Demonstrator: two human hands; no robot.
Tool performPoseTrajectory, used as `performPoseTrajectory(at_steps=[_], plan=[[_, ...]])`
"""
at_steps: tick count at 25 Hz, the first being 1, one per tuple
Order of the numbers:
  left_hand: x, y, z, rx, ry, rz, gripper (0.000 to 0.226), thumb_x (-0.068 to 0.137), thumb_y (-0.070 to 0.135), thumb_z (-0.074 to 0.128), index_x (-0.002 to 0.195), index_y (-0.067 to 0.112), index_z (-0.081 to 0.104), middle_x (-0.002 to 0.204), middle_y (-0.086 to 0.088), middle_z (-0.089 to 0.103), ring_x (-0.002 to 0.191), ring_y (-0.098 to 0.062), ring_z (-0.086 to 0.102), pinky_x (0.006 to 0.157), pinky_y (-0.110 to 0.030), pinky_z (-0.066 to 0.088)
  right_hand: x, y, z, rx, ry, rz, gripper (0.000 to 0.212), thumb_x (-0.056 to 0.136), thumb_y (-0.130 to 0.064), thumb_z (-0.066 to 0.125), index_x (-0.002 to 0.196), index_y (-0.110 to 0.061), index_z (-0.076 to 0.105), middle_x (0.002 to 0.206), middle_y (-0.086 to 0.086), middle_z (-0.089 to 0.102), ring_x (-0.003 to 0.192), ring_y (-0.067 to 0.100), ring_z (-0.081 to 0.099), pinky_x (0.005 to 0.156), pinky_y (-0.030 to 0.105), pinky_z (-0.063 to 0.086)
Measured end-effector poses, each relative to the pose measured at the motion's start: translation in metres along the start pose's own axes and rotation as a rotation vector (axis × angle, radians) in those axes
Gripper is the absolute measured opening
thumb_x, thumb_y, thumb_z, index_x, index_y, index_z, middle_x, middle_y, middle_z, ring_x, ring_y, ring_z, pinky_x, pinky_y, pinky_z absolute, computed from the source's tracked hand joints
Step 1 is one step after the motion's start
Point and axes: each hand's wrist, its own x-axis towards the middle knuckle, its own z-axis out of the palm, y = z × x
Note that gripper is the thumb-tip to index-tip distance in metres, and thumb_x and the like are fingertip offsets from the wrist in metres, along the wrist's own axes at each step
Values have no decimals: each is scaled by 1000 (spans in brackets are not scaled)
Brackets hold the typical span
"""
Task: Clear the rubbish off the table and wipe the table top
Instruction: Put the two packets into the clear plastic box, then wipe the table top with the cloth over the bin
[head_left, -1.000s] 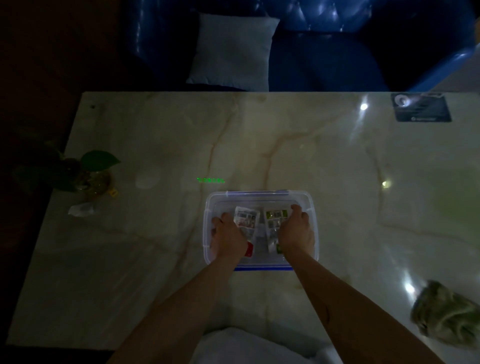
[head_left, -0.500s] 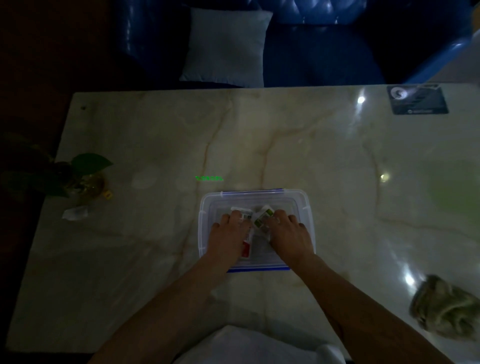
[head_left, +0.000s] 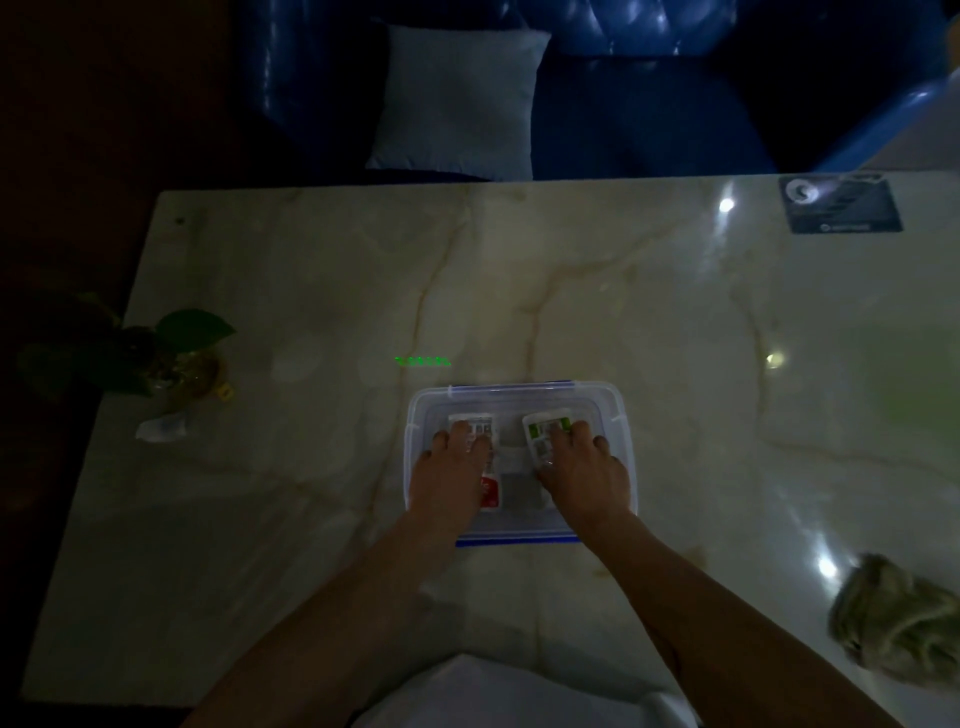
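Observation:
A clear plastic box (head_left: 519, 391) with blue clips stands on the marble table (head_left: 311, 291) near its front edge. Inside lie two white packets: one with a red end (head_left: 491, 493) on the left, one with a green label (head_left: 543, 428) on the right. My left hand (head_left: 452, 478) lies flat on the red-ended packet, and my right hand (head_left: 587, 478) lies flat on the green one, fingers spread. I cannot tell whether a lid is between hands and packets. A crumpled beige cloth (head_left: 898, 618) lies at the front right. A white scrap of paper (head_left: 161, 428) lies at the left.
A small potted plant (head_left: 171, 358) stands at the table's left edge, just behind the scrap. A dark card (head_left: 841, 205) lies at the far right corner. A short green streak (head_left: 422, 361) shows behind the box. Beyond the table is a blue sofa (head_left: 649, 104) with a pale cushion (head_left: 457, 98).
My hands came together over the middle of the box, tilting the packets, then spread apart again. The packets now lie side by side and straight.

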Motion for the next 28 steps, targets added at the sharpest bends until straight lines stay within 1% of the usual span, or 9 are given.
performPoseTrajectory(at_steps=[6, 9, 12, 16, 18, 20, 23, 26, 28], plan=[[-1, 1, -4, 19, -16, -4, 52, 84, 16, 55, 134, 19, 39, 146, -12, 33, 123, -33, 43, 90, -44, 50, -5, -5, -6, 92, 7, 75, 55, 91, -36, 57, 140, -18, 38, 139, 12, 43, 113, 32, 54, 83, 44, 54], [-6, 4, -15, -1, -3, 6, 54, 84, 22, 57, 135, 20, 39, 145, -8, 34, 124, -30, 43, 88, -43, 49, -14, -9, -16, 179, 86, 75, 41, 94, -32, 50, 134, -20, 46, 135, 9, 47, 112, 29, 56, 83, 45, 56], [-23, 4, -30, -159, 27, 4, 52, 87, 29, 55, 137, 24, 39, 143, -3, 39, 123, -26, 47, 88, -41, 50, -35, -8, -26, 252, 187, 15, 34, 95, -29, 50, 128, -23, 54, 130, 3, 55, 111, 23, 57, 84, 39, 54], [-67, 0, -34, -376, 198, 138, 39, 95, 39, 44, 133, 29, 43, 133, 8, 50, 114, -13, 54, 81, -26, 49, -90, -4, -27, 302, 265, -103, 24, 92, -31, 57, 115, -28, 63, 109, -5, 67, 95, 12, 62, 75, 28, 55], [-92, -3, -25, -459, 200, 208, 35, 95, 46, 40, 125, 32, 49, 124, 11, 54, 105, -8, 57, 75, -19, 45, -123, -2, -17, 322, 256, -130, 19, 89, -32, 61, 108, -33, 65, 96, -10, 69, 84, 7, 64, 67, 22, 52], [-115, -4, -7, -527, 145, 246, 38, 91, 56, 34, 120, 39, 51, 117, 18, 57, 98, 2, 57, 73, -12, 44, -150, 3, 1, 316, 181, -117, 21, 88, -35, 60, 109, -37, 64, 95, -14, 68, 87, 6, 63, 68, 21, 49], [-136, -5, 27, -522, -74, 328, 40, 87, 61, 34, 116, 41, 51, 112, 21, 58, 94, 8, 54, 71, -5, 34, -181, 16, 32, 318, -49, -34, 31, 91, -43, 52, 122, -41, 55, 112, -15, 63, 105, 5, 59, 80, 24, 47], [-141, -4, 50, -368, -311, 463, 37, 90, 52, 43, 118, 32, 54, 117, 9, 60, 101, -8, 59, 83, -21, 43, -206, 32, 58, 313, -255, 54, 35, 93, -47, 48, 128, -41, 48, 120, -8, 61, 109, 11, 60, 88, 31, 49], [-139, -1, 55, -269, -415, 494, 39, 91, 49, 46, 121, 26, 55, 120, 3, 61, 104, -14, 59, 88, -29, 45, -221, 44, 70, 344, -295, 105, 36, 93, -48, 48, 128, -41, 47, 122, -5, 61, 110, 15, 61, 90, 33, 50]])
